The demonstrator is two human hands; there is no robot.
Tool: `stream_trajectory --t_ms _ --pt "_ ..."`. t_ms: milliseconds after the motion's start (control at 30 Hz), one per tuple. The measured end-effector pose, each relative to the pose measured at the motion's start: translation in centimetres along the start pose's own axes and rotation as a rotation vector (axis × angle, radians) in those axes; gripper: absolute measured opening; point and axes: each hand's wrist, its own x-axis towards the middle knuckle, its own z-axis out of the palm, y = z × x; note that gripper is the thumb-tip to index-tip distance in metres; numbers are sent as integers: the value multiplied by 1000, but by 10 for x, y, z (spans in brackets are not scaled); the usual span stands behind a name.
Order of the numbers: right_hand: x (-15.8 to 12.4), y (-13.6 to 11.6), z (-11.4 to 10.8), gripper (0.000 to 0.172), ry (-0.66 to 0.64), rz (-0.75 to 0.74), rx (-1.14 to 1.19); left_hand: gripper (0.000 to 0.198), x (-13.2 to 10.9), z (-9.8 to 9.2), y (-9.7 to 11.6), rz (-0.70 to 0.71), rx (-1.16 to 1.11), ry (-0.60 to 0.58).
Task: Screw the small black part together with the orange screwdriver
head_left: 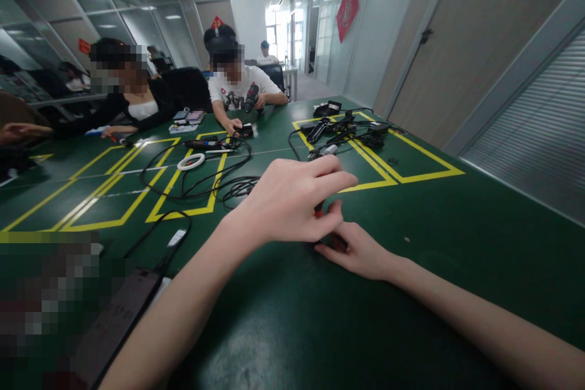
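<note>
A person's left hand [295, 198] closes its fingers around a small black-and-red object [319, 212], mostly hidden, over a green tabletop [434, 237]. The right hand [361, 250] curls beside the object's lower end; whether it grips cannot be told. Beyond the object, black cables [373, 138] lie tangled among yellow tape outlines [432, 177]; beyond it to the left rests a white ring [182, 166]. A dark phone [116, 323] lies left of the object, nearer the wearer. Across from the object, a co-worker in a white T-shirt [258, 80] holds a dark drill [251, 99], one hand at a black box [247, 130].
</note>
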Motion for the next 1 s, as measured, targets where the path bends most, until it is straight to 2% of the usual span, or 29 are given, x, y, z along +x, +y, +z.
stream_trajectory --t_ms 167,833,1000 --pt "0 0 0 18 -16 19 -7 30 1 1 -2 49 11 -3" --pt "0 2 1 16 -11 14 16 37 -1 3 0 10 8 7" --pt "0 0 0 16 -20 25 13 35 -1 3 0 -3 72 20"
